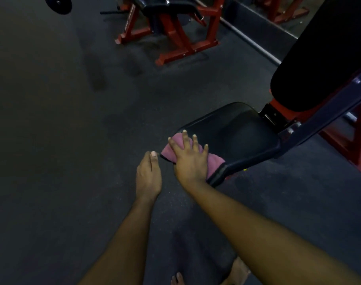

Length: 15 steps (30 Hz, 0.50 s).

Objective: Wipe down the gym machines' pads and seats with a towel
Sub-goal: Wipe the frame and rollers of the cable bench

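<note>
Seat wipe: right hand [189, 159] pressing the towel [215, 163], just right of centre frame.

We are pressing the right hand, fingers spread flat, on the pink towel, which is lying bunched on the seat's [233, 128] lower-left edge. The left hand [148, 175] is hovering just beside it over the floor, fingers straight and together, holding nothing. We are judging this the seat pass, most of the seat not yet covered. The next move is likely calling for sweeping the towel toward upper right under steady pressure, then going to the back pad [323, 58] at upper right.
</note>
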Tool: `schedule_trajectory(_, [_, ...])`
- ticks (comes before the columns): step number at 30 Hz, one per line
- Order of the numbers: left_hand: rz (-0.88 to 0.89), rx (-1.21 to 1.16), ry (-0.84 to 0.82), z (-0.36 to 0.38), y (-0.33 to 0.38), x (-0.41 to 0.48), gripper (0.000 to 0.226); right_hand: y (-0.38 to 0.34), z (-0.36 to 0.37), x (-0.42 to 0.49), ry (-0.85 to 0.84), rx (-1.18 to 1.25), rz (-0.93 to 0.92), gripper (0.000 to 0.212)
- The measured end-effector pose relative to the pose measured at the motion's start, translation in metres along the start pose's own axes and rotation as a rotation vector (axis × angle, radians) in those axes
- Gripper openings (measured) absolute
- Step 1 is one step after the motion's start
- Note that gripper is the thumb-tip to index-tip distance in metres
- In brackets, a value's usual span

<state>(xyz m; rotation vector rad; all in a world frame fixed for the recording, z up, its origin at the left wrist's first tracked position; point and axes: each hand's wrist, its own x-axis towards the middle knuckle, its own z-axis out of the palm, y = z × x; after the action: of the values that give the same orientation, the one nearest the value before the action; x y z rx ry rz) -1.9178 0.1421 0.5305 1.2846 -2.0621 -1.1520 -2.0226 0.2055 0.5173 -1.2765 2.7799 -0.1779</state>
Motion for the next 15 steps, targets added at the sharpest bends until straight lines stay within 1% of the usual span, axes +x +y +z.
schedule_trajectory(2, [0.014,-0.012,-0.036,0.006,0.004,-0.001,0.038,0.008,0.006,-0.019,0.043,0.010,0.004,0.091])
schedule_trajectory(4, [0.011,-0.009,-0.079,0.012,0.012,-0.002,0.033,0.028,0.016,-0.053,0.137,0.086,0.017,0.096])
schedule_trajectory(6, [0.003,-0.028,-0.132,0.017,0.021,-0.001,0.031,0.050,0.020,-0.076,0.158,0.181,0.080,0.096])
schedule_trajectory(7, [0.001,-0.048,-0.171,0.020,0.026,0.000,0.035,0.065,0.022,-0.078,0.168,0.223,0.137,0.092])
schedule_trajectory(8, [0.000,-0.065,-0.213,0.023,0.029,0.002,0.040,0.081,0.023,-0.076,0.202,0.263,0.237,0.084])
schedule_trajectory(9, [-0.005,-0.074,-0.245,0.025,0.030,0.002,0.044,0.098,0.023,-0.070,0.243,0.337,0.377,0.077])
schedule_trajectory(11, [-0.016,-0.079,-0.256,0.032,0.031,0.002,0.048,0.133,0.016,-0.049,0.296,0.601,0.668,0.071])
schedule_trajectory(12, [-0.021,-0.062,-0.252,0.035,0.031,0.002,0.048,0.142,0.013,-0.042,0.314,0.700,0.751,0.069])
schedule_trajectory(13, [-0.025,-0.036,-0.245,0.038,0.032,0.002,0.045,0.142,0.010,-0.038,0.325,0.715,0.778,0.067])
schedule_trajectory(15, [-0.043,0.012,-0.227,0.041,0.032,0.002,0.035,0.114,0.007,-0.041,0.303,0.615,0.709,0.065])
